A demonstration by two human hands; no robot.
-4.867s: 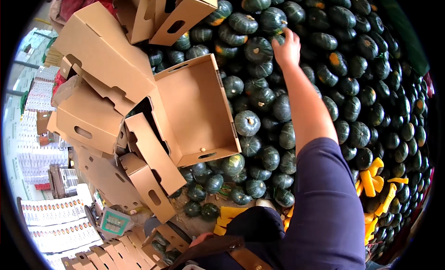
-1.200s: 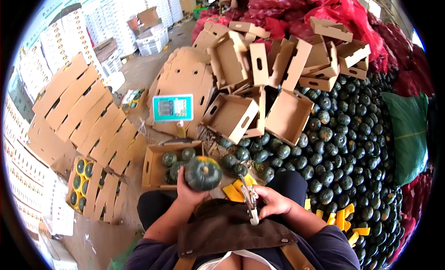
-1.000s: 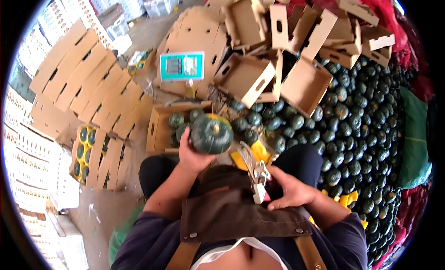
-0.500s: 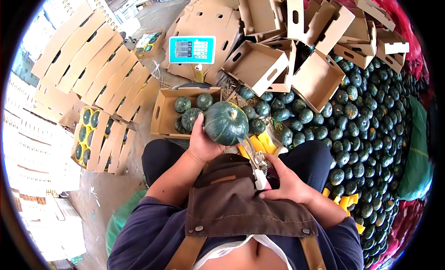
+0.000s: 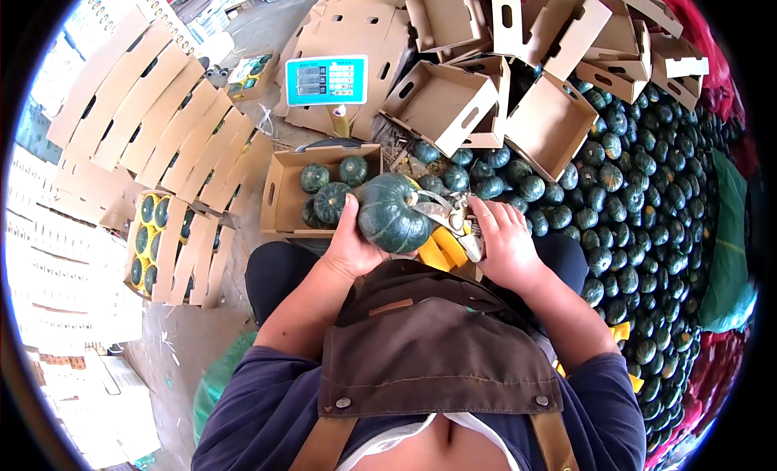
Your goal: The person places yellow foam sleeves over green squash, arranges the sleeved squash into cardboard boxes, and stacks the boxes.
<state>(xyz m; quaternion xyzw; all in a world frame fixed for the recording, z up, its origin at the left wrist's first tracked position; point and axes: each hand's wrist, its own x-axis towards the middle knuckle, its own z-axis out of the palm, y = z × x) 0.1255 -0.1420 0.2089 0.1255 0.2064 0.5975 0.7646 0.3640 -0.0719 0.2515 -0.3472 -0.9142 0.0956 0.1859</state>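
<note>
A dark green pumpkin (image 5: pixel 392 215) rests in my left hand (image 5: pixel 356 246), the fingers curled round its left side and underneath. My right hand (image 5: pixel 508 238) is closed on a pair of pruning shears (image 5: pixel 455 220). The blades reach the stem on the pumpkin's upper right side; whether they touch it I cannot tell. Just beyond my left hand, a cardboard box (image 5: pixel 279 197) on the scale holds several smaller green pumpkins (image 5: pixel 330 201). Something yellow (image 5: pixel 441 249) lies under the shears between my legs.
A scale display (image 5: pixel 326 80) stands behind the box. Empty cardboard boxes (image 5: pixel 441 107) are heaped at the back, beside a large pile of pumpkins (image 5: pixel 619 220) on the right. Stacked boxes (image 5: pixel 174 115) rise at the left, near a box of pumpkins in yellow netting (image 5: pixel 149 238).
My right hand has moved up and away from my lap, bringing the shears from below the pumpkin to its stem. The pumpkin has turned slightly, so its stem faces the blades.
</note>
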